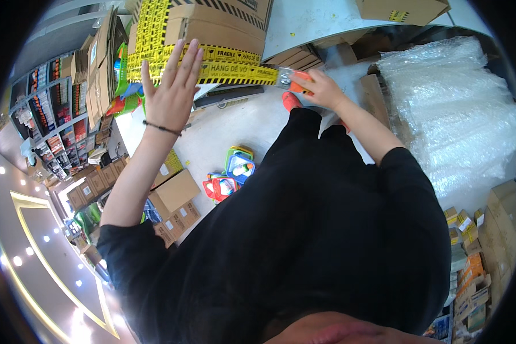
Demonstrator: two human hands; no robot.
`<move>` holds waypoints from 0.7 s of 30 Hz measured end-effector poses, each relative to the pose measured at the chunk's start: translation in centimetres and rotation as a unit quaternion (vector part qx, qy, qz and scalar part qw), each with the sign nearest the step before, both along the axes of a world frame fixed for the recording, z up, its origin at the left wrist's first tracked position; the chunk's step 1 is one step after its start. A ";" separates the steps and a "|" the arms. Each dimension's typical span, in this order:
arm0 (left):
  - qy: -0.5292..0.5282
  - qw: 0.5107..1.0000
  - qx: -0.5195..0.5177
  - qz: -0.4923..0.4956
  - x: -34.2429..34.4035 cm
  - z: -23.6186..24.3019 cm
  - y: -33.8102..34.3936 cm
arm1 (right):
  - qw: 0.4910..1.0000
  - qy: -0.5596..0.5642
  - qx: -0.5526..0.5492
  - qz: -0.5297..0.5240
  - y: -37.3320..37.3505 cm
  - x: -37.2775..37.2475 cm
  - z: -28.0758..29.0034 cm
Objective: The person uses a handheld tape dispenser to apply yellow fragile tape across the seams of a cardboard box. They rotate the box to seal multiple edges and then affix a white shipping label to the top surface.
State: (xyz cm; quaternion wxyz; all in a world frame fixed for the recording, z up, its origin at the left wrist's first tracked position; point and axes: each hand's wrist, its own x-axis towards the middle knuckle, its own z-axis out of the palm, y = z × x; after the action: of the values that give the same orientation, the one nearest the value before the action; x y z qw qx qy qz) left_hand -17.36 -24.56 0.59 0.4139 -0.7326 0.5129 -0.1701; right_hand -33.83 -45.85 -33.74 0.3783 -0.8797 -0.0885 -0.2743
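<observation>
A large brown cardboard box (212, 26) stands on the table in front of me, wrapped in bands of yellow and black printed packing tape (223, 71). Against its taped near side lies my left hand (172, 80), its fingers stretched out and spread. Off the box's right edge a taut strip of tape runs to an orange tape dispenser (300, 85). My right hand (322, 90) is wrapped round that dispenser, apart from the box. The dispenser's far parts are partly hidden by the fingers.
Bubble wrap (453, 114) lies in a big heap at the right. Another carton (404, 10) sits on the table (304, 20) at the far right. Colourful plastic baskets (239, 166) and cardboard boxes (178, 192) are on the floor at left, below stocked shelves (54, 106).
</observation>
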 end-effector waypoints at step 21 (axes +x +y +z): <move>0.480 0.872 -0.019 -0.095 -0.6 -4.1 -3.5 | 0.995 0.064 0.053 -0.057 5.6 4.4 -2.2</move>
State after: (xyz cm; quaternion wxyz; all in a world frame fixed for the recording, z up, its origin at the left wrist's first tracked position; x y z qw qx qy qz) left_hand -17.97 -28.10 -3.50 0.0843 -0.6799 0.7119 0.1543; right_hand -29.43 -40.23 -35.91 0.4128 -0.8779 0.0005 -0.2425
